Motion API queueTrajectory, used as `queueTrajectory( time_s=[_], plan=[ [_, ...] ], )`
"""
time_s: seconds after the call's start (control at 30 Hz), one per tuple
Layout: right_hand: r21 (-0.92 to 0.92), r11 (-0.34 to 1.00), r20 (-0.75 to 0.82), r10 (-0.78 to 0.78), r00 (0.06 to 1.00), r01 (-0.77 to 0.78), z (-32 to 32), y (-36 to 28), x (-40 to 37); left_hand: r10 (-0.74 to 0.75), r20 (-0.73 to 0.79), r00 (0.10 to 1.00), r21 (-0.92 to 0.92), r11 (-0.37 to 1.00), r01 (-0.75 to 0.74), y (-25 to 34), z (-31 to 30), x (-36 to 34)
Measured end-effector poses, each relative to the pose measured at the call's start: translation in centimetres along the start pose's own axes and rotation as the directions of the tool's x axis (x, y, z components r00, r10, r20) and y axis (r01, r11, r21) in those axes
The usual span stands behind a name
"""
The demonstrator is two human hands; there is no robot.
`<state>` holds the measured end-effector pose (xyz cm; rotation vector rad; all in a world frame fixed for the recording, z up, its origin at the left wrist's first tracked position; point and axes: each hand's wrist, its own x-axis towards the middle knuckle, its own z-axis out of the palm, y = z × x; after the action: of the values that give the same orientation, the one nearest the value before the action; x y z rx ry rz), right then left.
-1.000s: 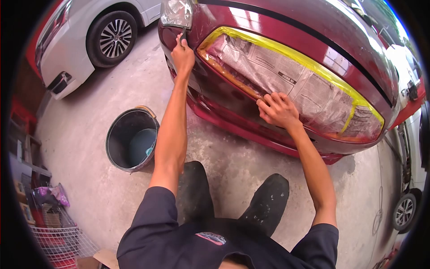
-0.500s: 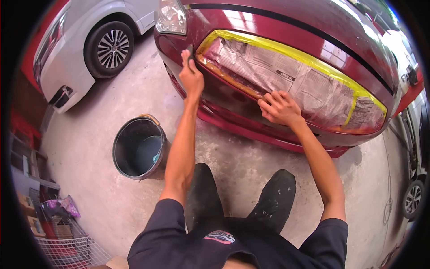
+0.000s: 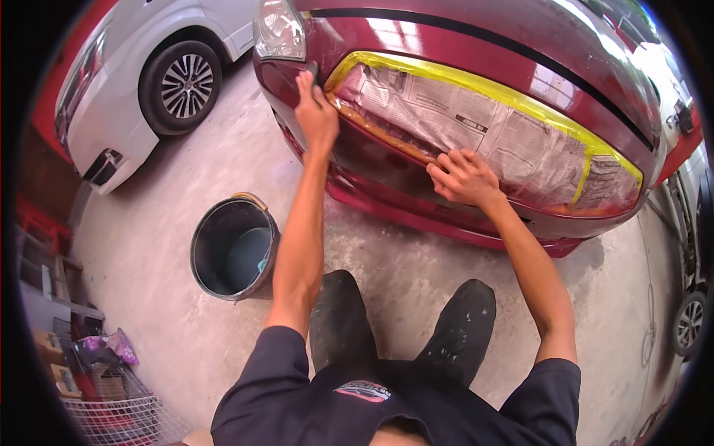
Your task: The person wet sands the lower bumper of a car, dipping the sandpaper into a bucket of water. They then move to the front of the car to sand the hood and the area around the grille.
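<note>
A dark red car bumper [image 3: 387, 175] fills the upper middle of the view. Newspaper [image 3: 476, 126] under clear film covers its front opening, edged along the top with yellow masking tape [image 3: 483, 83]. My left hand [image 3: 317, 115] presses a small dark pad, like sandpaper [image 3: 313, 72], against the bumper corner below the headlight [image 3: 280, 31]. Its fingers are extended and partly hide the pad. Farther right, my right hand [image 3: 465, 177] has its fingers curled over the lower lip of the covered opening.
A black bucket [image 3: 199, 249] with cloudy water and something bluish inside stands on the concrete floor [image 3: 171, 334], left of my legs. A white vehicle [image 3: 111, 97] is parked at upper left. A wire basket [image 3: 126, 420] sits at lower left. Another car's wheel [image 3: 689, 324] shows at far right.
My left hand has slid slightly upward along the bumper corner with the pad. The right hand stays at the opening's lip. The view has shifted a little.
</note>
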<state>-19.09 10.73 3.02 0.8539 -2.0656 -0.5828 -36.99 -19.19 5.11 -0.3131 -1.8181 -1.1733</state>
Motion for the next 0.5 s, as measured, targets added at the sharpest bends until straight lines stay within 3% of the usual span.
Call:
queueTrajectory(
  time_s=[0.07,0.2,0.37,0.47,0.5],
  plan=[
    [-0.008,1.0,-0.004,0.006,1.0,-0.006,0.1,0.4,0.2,0.153,-0.032,0.988,0.006,0.988,-0.153,0.0,0.7,-2.6],
    [0.018,1.0,-0.001,-0.009,1.0,0.009,-0.5,0.4,0.2,0.108,0.024,0.994,0.047,0.993,-0.109,0.0,1.7,3.9],
    [0.02,1.0,0.005,0.001,1.0,-0.001,0.2,0.4,-0.1,0.191,0.069,0.979,-0.005,0.982,-0.191,2.0,0.8,0.0],
    [0.039,0.999,0.02,-0.007,1.0,0.007,-0.5,0.5,0.1,0.216,0.045,0.975,-0.017,0.976,-0.215,0.5,1.9,4.1],
    [0.024,1.0,0.015,-0.007,1.0,0.007,-0.5,0.6,0.0,0.151,0.085,0.985,-0.014,0.989,-0.15,0.9,1.9,6.3]
  ],
)
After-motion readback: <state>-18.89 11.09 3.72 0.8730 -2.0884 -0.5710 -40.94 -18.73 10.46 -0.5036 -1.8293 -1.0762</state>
